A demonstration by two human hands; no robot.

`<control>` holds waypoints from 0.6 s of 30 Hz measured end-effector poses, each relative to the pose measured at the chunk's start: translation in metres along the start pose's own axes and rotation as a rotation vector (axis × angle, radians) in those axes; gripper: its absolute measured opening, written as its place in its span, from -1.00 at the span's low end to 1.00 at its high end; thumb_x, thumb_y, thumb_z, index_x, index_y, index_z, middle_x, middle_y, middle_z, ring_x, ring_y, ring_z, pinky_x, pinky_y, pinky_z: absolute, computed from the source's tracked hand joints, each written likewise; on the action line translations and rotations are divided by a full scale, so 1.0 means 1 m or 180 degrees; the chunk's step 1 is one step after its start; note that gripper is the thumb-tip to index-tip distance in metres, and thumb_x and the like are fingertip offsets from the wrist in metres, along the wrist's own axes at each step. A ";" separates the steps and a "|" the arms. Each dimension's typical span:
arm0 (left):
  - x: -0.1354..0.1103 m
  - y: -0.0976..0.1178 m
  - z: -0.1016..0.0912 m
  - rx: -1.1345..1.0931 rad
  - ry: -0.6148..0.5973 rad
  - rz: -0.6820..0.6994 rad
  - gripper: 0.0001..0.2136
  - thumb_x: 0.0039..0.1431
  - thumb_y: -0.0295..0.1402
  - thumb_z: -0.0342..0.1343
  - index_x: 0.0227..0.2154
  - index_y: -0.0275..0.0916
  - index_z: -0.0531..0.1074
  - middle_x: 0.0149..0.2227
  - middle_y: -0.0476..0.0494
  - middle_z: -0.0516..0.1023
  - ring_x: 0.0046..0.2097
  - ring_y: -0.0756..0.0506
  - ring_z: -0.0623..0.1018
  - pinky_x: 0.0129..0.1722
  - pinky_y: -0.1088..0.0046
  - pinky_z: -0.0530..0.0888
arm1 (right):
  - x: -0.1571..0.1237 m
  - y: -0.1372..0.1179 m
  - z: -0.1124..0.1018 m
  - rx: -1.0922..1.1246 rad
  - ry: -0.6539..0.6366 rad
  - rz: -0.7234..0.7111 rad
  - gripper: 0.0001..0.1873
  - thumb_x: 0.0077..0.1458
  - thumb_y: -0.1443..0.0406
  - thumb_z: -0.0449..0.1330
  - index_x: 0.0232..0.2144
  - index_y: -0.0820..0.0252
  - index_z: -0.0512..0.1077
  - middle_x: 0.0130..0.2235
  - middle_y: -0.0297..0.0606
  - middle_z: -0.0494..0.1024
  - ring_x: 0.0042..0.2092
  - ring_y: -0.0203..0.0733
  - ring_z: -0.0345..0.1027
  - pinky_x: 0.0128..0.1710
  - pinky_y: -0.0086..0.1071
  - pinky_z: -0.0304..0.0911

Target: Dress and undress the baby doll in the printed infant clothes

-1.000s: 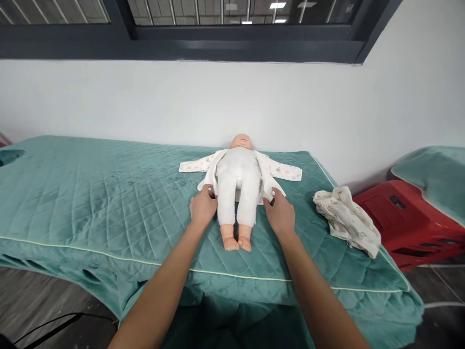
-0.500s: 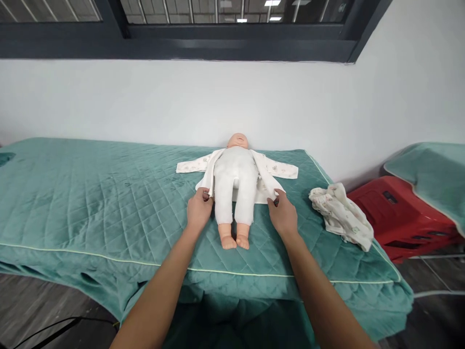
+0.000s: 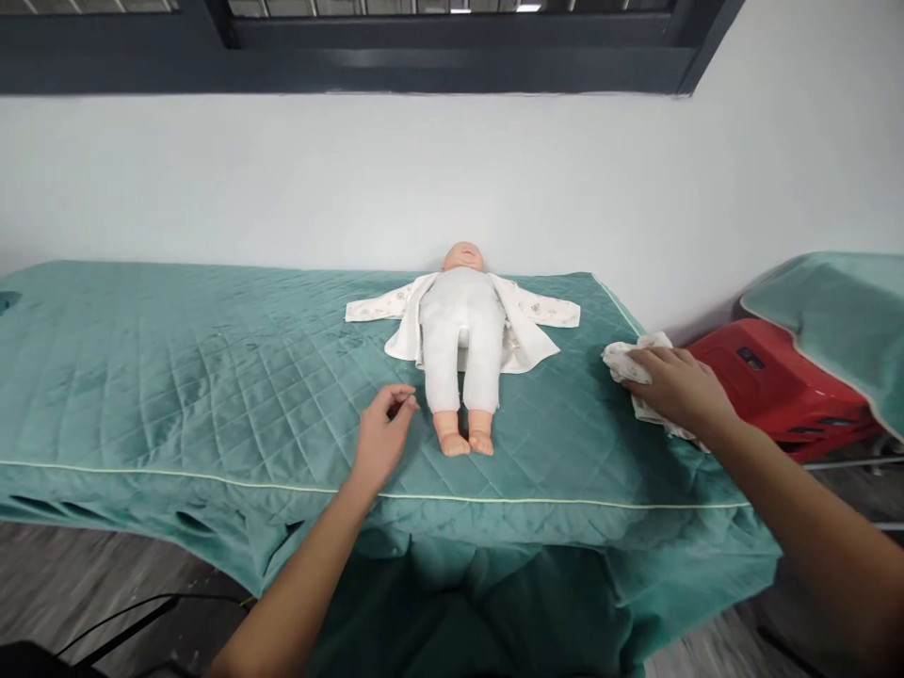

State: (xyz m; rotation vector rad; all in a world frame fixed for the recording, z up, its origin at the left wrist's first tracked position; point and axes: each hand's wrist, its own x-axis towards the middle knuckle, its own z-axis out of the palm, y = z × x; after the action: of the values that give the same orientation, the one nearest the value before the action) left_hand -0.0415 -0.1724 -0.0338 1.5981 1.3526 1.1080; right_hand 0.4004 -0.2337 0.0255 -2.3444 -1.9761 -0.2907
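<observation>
A baby doll [image 3: 462,330] in white leggings lies on its back on the teal quilted bed [image 3: 176,367], head toward the wall. An open white printed jacket [image 3: 531,330] is spread under it, sleeves out to both sides. My left hand [image 3: 382,431] hovers just left of the doll's feet, fingers loosely curled and holding nothing. My right hand [image 3: 676,384] is out at the bed's right edge, fingers closed over a crumpled white printed garment [image 3: 620,360], most of which the hand hides.
A white wall and a dark window frame [image 3: 452,66] stand behind the bed. A red plastic object [image 3: 783,386] sits right of the bed, with another teal-covered surface [image 3: 833,320] over it. Dark wood floor [image 3: 85,584] and a black cable lie below.
Both hands let go of the jacket's lower corners beside the doll's hips. The left drew back toward the feet; the right swung out onto the crumpled garment.
</observation>
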 end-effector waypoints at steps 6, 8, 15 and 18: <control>-0.011 0.028 -0.019 -0.0287 -0.0175 0.0266 -0.80 0.25 -0.21 0.11 -0.17 -0.19 0.50 -0.26 -0.09 0.62 -0.17 -0.09 0.60 -0.05 0.36 0.50 | 0.037 0.003 -0.043 0.0049 -0.0567 0.0001 -0.74 0.18 0.10 0.21 -0.33 0.18 0.49 -0.25 -0.02 0.58 -0.24 -0.03 0.39 -0.26 -0.20 0.13; -0.006 0.045 -0.030 -0.0353 -0.0183 0.0395 -0.81 0.25 -0.22 0.13 -0.17 -0.19 0.50 -0.26 -0.08 0.62 -0.16 -0.09 0.60 -0.03 0.35 0.49 | 0.040 -0.006 -0.072 0.0280 -0.0525 -0.0014 -0.68 0.21 0.05 0.16 -0.39 0.17 0.46 -0.35 -0.11 0.54 -0.33 -0.13 0.35 -0.31 -0.23 0.10; 0.007 0.170 -0.038 -0.0687 -0.0888 0.1150 -0.78 0.25 -0.23 0.17 -0.09 -0.16 0.49 0.00 -0.13 0.59 0.08 -0.13 0.56 0.08 0.34 0.49 | 0.019 -0.090 -0.219 0.1277 -0.0713 -0.1064 -0.64 0.10 -0.01 0.32 -0.47 0.13 0.49 -0.47 -0.40 0.51 -0.43 -0.32 0.33 -0.42 -0.39 0.14; 0.002 0.229 -0.037 -0.0687 -0.1423 0.1794 -0.72 0.22 -0.21 0.22 -0.05 -0.16 0.48 0.08 -0.14 0.54 0.10 -0.13 0.53 0.09 0.34 0.47 | 0.006 -0.130 -0.284 0.1423 -0.0549 -0.1280 -0.58 0.11 -0.03 0.30 -0.43 0.23 0.53 -0.35 -0.42 0.56 -0.35 -0.40 0.38 -0.34 -0.44 0.16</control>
State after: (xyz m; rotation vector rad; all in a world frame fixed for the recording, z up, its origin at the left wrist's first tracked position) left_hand 0.0008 -0.2054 0.1914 1.9662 0.4832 1.0716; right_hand 0.2446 -0.2531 0.2957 -1.7448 -2.2864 0.3197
